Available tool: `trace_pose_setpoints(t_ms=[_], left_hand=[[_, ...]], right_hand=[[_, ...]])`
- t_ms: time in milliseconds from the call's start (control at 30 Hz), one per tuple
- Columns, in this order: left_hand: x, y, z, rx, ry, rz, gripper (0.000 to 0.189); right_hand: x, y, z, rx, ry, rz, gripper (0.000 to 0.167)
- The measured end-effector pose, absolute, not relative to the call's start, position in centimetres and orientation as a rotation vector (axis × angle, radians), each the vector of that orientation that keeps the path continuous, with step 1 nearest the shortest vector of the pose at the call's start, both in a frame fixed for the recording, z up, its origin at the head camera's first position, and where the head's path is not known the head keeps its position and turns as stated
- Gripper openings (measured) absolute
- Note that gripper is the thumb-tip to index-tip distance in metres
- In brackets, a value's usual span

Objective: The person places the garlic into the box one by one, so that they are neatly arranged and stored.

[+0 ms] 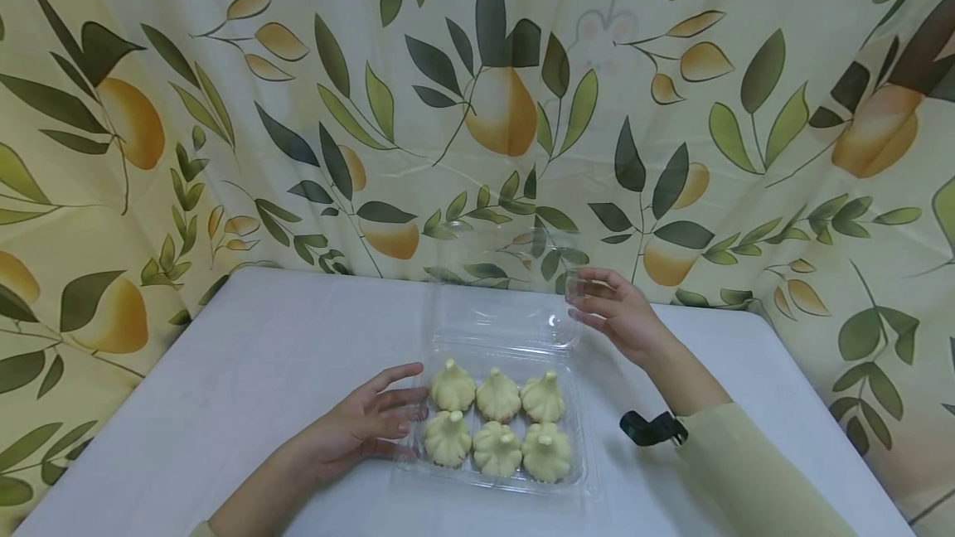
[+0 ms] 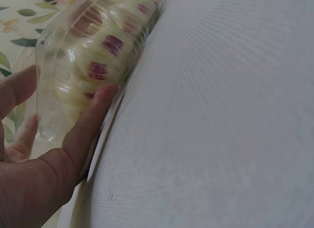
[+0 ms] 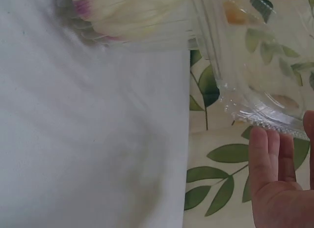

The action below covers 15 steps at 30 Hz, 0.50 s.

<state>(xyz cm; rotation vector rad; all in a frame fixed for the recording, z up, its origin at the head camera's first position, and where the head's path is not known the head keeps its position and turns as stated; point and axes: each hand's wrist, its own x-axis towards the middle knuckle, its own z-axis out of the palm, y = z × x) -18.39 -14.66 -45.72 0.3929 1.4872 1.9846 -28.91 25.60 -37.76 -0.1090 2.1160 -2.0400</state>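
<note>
A clear plastic clamshell box (image 1: 584, 471) stands on the table with its lid (image 1: 503, 326) raised at the back. Inside sit several pale, pleated, bun-shaped pieces (image 1: 497, 395) in two rows, with purple patches showing low on their sides in the left wrist view. My left hand (image 1: 358, 429) lies along the box's left side, fingers extended against the wall. At the lid's right edge is my right hand (image 1: 615, 313). Its fairly straight fingers (image 3: 262, 152) meet the lid's rim in the right wrist view, with the thumb apart from them.
A white cloth (image 1: 298, 338) covers the table. Behind it hangs a curtain (image 1: 418, 214) printed with leaves and fruit, close to the back edge. A black strap piece (image 1: 649, 429) is at the right sleeve cuff.
</note>
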Motion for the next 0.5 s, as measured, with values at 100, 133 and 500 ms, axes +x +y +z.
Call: trace_pose_setpoints(t_ms=[100,133,500], left_hand=[[-18.4,-14.6,-45.7,0.393,1.486,1.986,0.080],[-18.4,-14.7,-45.7,0.394,1.484,1.986,0.080],[-18.4,-14.7,-45.7,0.397,1.491,1.981,0.077]], right_hand=[[-28.6,25.7,-37.5,-0.112,2.118,-2.042,0.048],[-28.5,25.8,-37.4,-0.114,2.116,-2.045,0.046],[-27.3,26.1,-36.7,-0.227,2.119,-2.050,0.037]])
